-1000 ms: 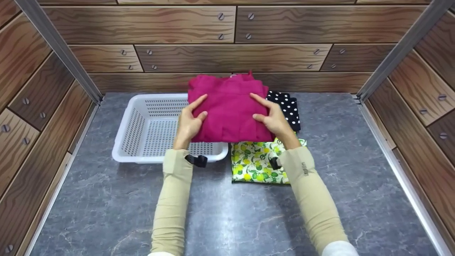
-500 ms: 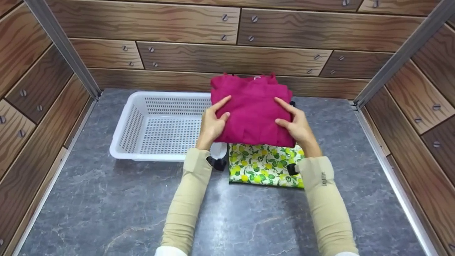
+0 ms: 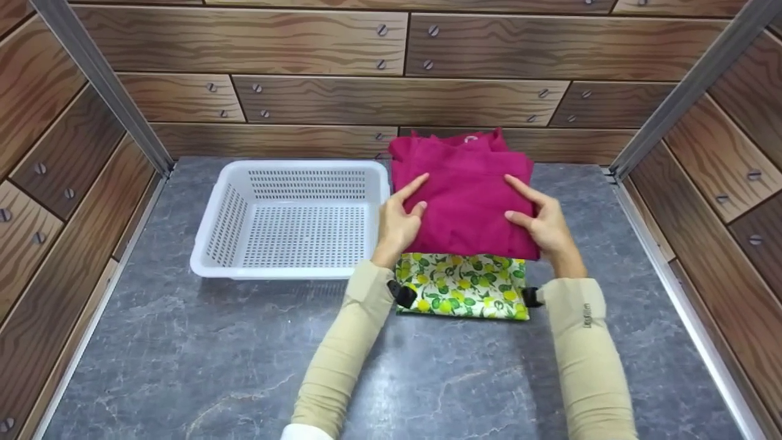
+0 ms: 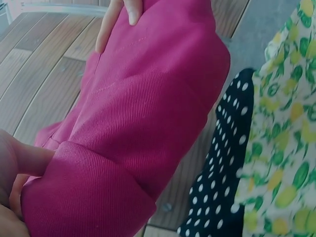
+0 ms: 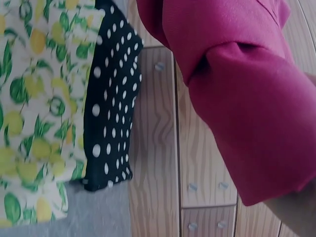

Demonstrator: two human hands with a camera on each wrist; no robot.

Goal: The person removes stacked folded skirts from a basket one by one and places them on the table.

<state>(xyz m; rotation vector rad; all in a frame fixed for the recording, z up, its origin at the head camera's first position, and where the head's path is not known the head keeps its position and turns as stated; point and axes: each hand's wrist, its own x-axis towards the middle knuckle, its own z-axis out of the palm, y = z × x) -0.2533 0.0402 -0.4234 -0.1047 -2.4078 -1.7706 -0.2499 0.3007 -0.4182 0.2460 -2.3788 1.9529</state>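
Note:
A folded magenta garment (image 3: pixel 464 205) hangs raised between both hands. My left hand (image 3: pixel 398 226) grips its left edge, thumb and index finger lying on the near face. The right hand (image 3: pixel 548 229) holds the opposite edge the same way; the other fingers are hidden behind the cloth. Below the garment lies a folded lemon-print cloth (image 3: pixel 461 287), its far part covered from the head view. Both wrist views show a black cloth with white dots (image 4: pixel 217 173) alongside the lemon print, apart from the magenta garment.
To the left of the garment stands a white perforated plastic basket (image 3: pixel 305 235) on the grey marbled tabletop (image 3: pixel 244 342). Wood-patterned walls (image 3: pixel 317 98) enclose the back and sides, with metal posts at the corners.
Both hands have carried the magenta garment rightward, from partly over the basket to above the lemon-print cloth. The basket is now fully uncovered, and the dotted cloth is hidden in the head view.

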